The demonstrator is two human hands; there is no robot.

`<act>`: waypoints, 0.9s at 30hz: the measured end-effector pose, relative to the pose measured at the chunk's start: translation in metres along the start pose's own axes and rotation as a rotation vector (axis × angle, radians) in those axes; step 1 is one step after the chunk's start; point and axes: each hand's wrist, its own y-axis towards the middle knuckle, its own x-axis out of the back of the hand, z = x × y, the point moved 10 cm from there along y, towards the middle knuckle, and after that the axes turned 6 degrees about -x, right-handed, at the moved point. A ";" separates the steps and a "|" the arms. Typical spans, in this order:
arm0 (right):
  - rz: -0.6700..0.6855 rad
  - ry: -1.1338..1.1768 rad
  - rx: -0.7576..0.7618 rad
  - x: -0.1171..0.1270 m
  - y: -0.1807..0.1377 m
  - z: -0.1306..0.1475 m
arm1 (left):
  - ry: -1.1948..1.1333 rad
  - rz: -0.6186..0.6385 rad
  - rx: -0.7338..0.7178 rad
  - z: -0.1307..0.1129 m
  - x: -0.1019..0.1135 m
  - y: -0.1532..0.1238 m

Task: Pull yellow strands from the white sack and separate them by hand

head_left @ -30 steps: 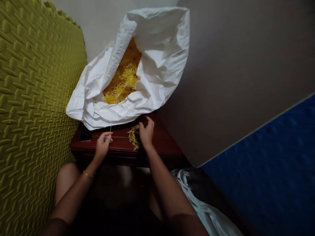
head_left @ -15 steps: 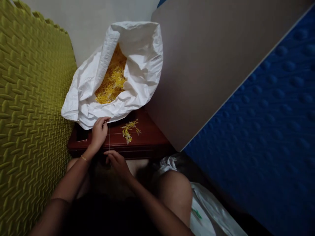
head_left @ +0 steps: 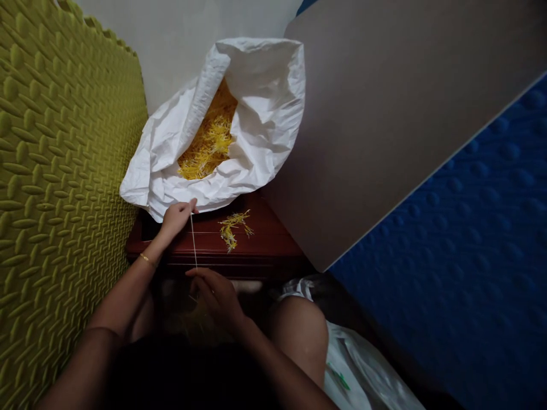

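A thin pale string (head_left: 194,239) runs taut between my two hands. My left hand (head_left: 177,219) pinches its upper end, just in front of the white sack. Lower down and nearer to me, my right hand (head_left: 216,290) is closed on the other end, with a short tail of string showing below the fingers. To the right of the string, a small bunch of thin yellow and white strands (head_left: 231,230) lies on a dark red wooden surface (head_left: 273,239). Behind it stands an open white sack (head_left: 265,136) holding a heap of similar yellow strands (head_left: 209,142).
A yellow-green textured foam mat (head_left: 64,171) stands upright along the left. On the right a grey-brown panel (head_left: 363,114) leans beside a blue bumpy mat (head_left: 478,256). A whitish plastic bag (head_left: 359,364) lies by my knee (head_left: 301,330) at lower right.
The string between my hands has gone from vertical to slightly slanted. My right hand has shifted a little lower and to the right. The whole view has slid slightly.
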 end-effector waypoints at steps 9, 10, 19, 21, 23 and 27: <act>0.013 -0.049 0.032 -0.002 0.007 0.008 | -0.130 -0.249 0.201 0.038 0.050 0.036; 0.017 -0.063 0.055 -0.003 0.006 0.010 | -0.179 -0.286 0.193 0.040 0.054 0.037; 0.093 -0.112 0.007 -0.026 0.006 -0.008 | -0.560 -0.362 -0.385 -0.030 0.050 0.021; 0.124 -0.109 -0.034 -0.032 0.006 -0.017 | -0.651 -0.302 -0.381 -0.034 0.040 0.020; 0.135 -0.103 -0.062 -0.034 0.006 -0.023 | -0.688 -0.313 -0.323 -0.029 0.035 0.019; 0.097 -0.065 -0.104 -0.028 0.008 -0.032 | -0.712 -0.367 -0.264 -0.023 0.032 0.014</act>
